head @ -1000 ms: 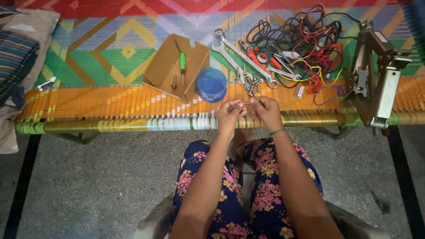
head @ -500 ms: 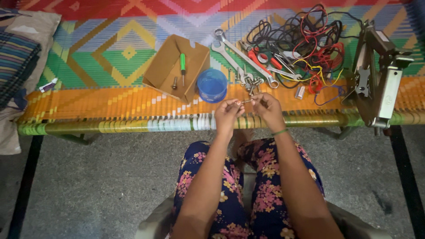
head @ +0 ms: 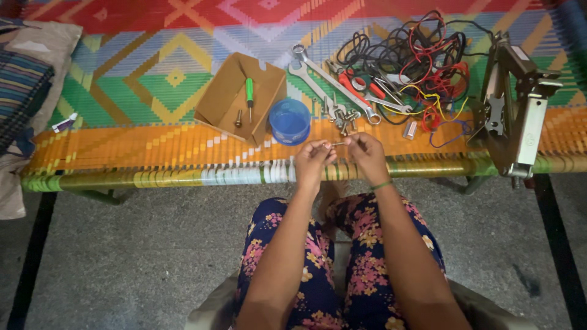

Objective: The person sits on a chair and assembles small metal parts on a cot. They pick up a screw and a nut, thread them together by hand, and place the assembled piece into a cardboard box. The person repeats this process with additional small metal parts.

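Far left: striped folded cloth (head: 21, 91) at the edge of the woven cot (head: 122, 143); a small white-and-purple tube (head: 64, 123) lies just beside it on the orange band.
Cardboard box: open brown box (head: 223, 101) on the green and orange weave; inside, a green-handled screwdriver (head: 249, 91) and a short bolt (head: 238, 118), a little apart.
Blue cup: round blue plastic cup (head: 290, 120), touching or just beside the box's right corner.
Left hand: left hand (head: 313, 160) raised over the cot's front rail, fingertips pressed together on the left end of a small metal bolt (head: 335, 144).
Small metal bolt: held level between the two hands, above the orange band, just in front of the blue cup and the loose hardware; too small to tell its thread or head.
Right hand: right hand (head: 367, 153) with thumb and fingers pinching the bolt's right end; a green band sits on that wrist.
Loose hardware: little pile of bolts and nuts (head: 344, 117) just beyond the hands.
Spanners: two long spanners (head: 327, 76) lie slanted, heads near the pile.
Wires: tangle of black, red and yellow wires (head: 422, 58) with red-handled pliers (head: 361, 82) at its left edge.
Far right: grey metal scissor jack (head: 513, 104) standing at the cot's edge, well apart from the hands.
Below: floral trousers (head: 342, 269), grey floor.
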